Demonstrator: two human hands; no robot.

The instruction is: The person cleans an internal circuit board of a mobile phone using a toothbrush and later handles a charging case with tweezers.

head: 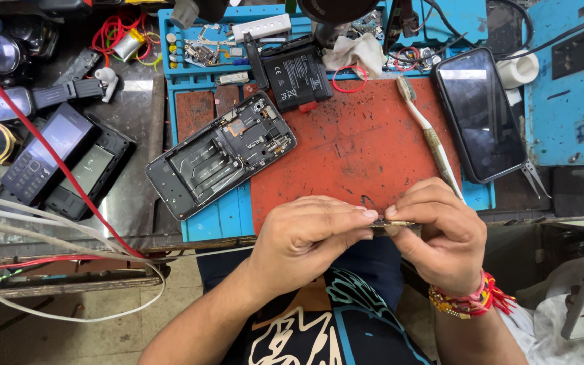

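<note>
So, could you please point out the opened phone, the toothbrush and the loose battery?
opened phone (221,162), head view, middle of its exposed frame.
toothbrush (434,142), head view, mid-handle.
loose battery (299,76), head view, centre of its black face.

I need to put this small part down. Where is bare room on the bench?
Bare: the red mat between the opened phone and the toothbrush. Crowded: the blue tray's top row, and left by the keypad phone.
</note>
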